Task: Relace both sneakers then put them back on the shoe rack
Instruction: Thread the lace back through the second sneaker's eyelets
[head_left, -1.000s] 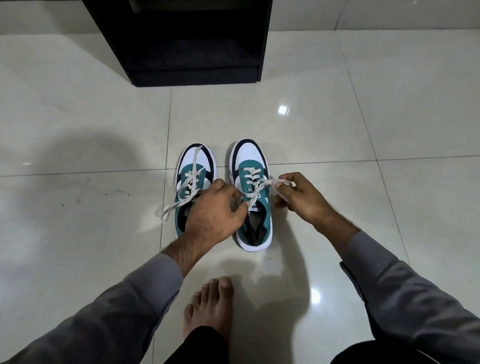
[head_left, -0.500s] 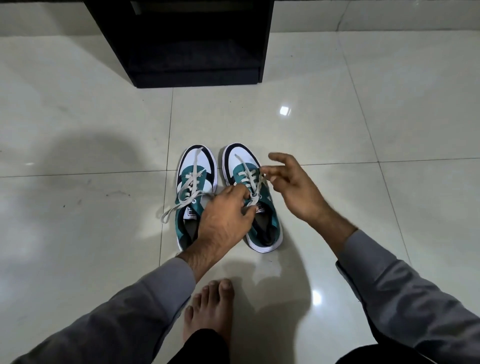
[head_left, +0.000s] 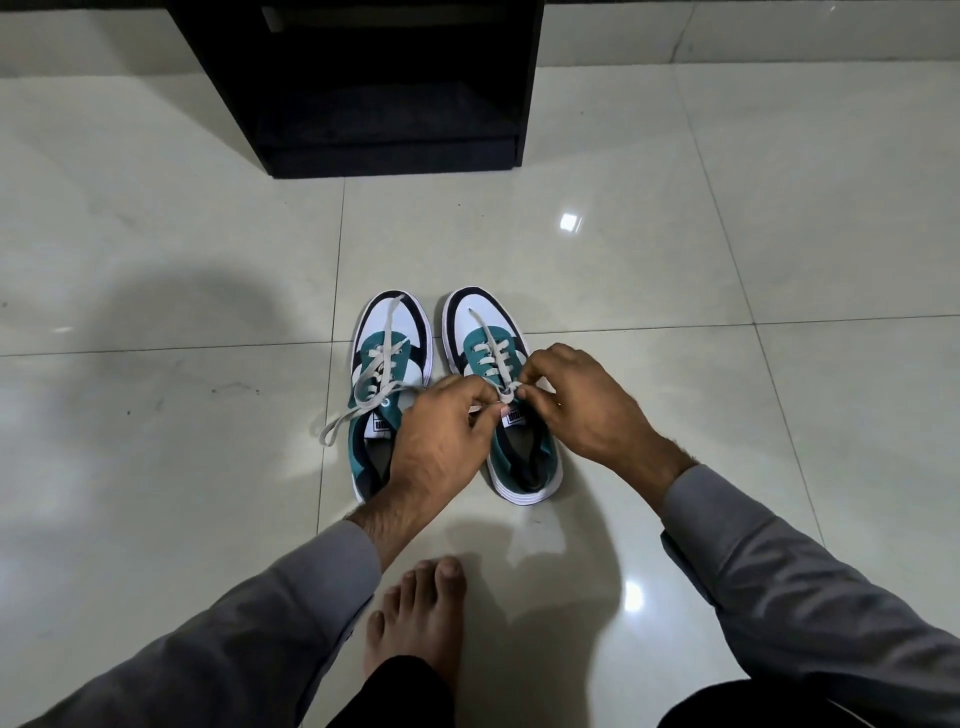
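Two teal, white and black sneakers stand side by side on the tiled floor, toes pointing away from me. The left sneaker (head_left: 387, 374) has loose white lace ends, one trailing onto the floor at its left. Over the right sneaker (head_left: 498, 364) my left hand (head_left: 441, 441) and my right hand (head_left: 582, 410) meet at the top eyelets. Both pinch the white lace (head_left: 506, 392) there. One lace end lies forward over the toe of the right sneaker. The black shoe rack (head_left: 374, 83) stands farther ahead.
My bare foot (head_left: 415, 613) rests on the floor just behind the sneakers. Glossy light tiles (head_left: 727, 260) spread all around, with bright reflections. The rack's lower shelf opening faces me.
My right hand has dropped from the toe side to the top eyelets and now pinches the lace beside my left hand. The right sneaker has swung slightly, its toe more to the left.
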